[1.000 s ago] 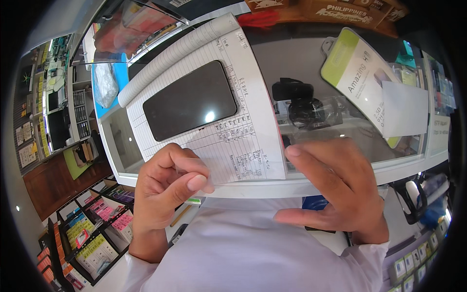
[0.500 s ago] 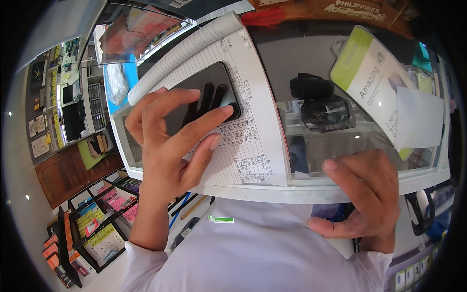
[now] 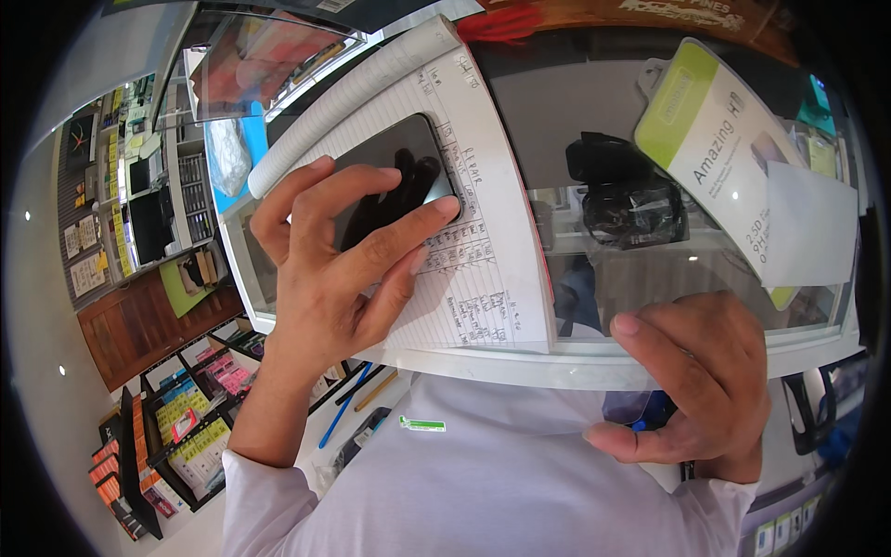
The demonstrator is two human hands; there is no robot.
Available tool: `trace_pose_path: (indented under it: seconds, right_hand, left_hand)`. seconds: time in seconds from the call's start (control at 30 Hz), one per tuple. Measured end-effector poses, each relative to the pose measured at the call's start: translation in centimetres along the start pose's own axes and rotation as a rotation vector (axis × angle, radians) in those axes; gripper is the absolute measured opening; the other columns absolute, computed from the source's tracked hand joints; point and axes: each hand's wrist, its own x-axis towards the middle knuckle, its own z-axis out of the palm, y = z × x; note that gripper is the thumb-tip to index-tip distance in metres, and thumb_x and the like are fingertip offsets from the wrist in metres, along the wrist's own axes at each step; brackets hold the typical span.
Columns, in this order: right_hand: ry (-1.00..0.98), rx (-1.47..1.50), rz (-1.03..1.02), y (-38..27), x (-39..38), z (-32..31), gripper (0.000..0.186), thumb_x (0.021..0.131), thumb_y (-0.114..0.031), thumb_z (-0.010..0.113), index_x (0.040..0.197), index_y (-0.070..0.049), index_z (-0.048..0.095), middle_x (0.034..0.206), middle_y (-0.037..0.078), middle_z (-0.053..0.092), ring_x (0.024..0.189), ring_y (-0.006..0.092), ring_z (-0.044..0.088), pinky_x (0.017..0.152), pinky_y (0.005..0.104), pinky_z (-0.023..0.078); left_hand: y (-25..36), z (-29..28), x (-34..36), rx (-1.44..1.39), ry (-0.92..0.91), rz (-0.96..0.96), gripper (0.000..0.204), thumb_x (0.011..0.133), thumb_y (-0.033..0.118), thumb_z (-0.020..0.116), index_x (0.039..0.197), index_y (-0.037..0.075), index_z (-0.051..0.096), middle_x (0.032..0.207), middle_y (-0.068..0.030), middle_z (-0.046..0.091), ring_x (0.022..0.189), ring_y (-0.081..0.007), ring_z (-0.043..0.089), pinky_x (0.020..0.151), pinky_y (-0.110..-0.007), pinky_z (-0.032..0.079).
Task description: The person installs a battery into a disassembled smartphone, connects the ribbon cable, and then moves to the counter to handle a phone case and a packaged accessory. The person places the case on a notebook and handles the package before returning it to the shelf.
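Observation:
A black smartphone (image 3: 385, 153) lies face up on an open lined notebook (image 3: 506, 237) filled with handwriting, on the glass counter. Over the phone's near half, my left hand (image 3: 325, 265) spreads its fingers. Its index fingertip rests at the phone's right corner and another fingertip touches the screen; the thumb is beside the phone's near edge. My right hand (image 3: 701, 381) hovers at the counter's front edge with thumb and index finger well apart, and nothing shows between them.
On the counter's right are a green-and-white package (image 3: 701, 139), a white paper (image 3: 815, 227) partly over it, and a black item in clear plastic (image 3: 631, 213). The notebook's turned pages curl up (image 3: 353, 97) at left. Display boxes (image 3: 200, 399) stand lower left.
The view has shifted slightly. My left index finger has slid a little along the phone's right corner. My right hand keeps nearly the same pose.

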Motion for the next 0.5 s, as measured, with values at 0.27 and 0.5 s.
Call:
trace_pose_path:
  seconds: [0.27, 0.5]
  right_hand:
    - [-0.024, 0.026, 0.012, 0.0, 0.3, -0.1, 0.06, 0.085, -0.049, 0.079, 0.124, -0.004, 0.073, 0.1, 0.008, 0.071, 0.074, 0.0229, 0.065, 0.066, 0.0362, 0.051]
    - [-0.039, 0.036, 0.05, -0.2, 0.3, -0.1, 0.071, 0.076, -0.052, 0.086, 0.126, -0.004, 0.072, 0.1, 0.01, 0.07, 0.079, 0.0269, 0.064, 0.068, 0.0395, 0.05]
  left_hand:
    - [-1.0, 0.5, 0.7, -0.221, 0.009, -0.11, 0.086, 0.077, 0.037, 0.09, 0.152, 0.012, 0.057, 0.145, -0.0157, 0.052, 0.137, -0.035, 0.047, 0.116, -0.047, 0.039]
    - [-2.9, -0.6, 1.9, -0.237, -0.13, -0.173, 0.103, 0.062, 0.046, 0.095, 0.153, 0.015, 0.057, 0.141, -0.0129, 0.058, 0.129, -0.0321, 0.058, 0.108, -0.046, 0.048]
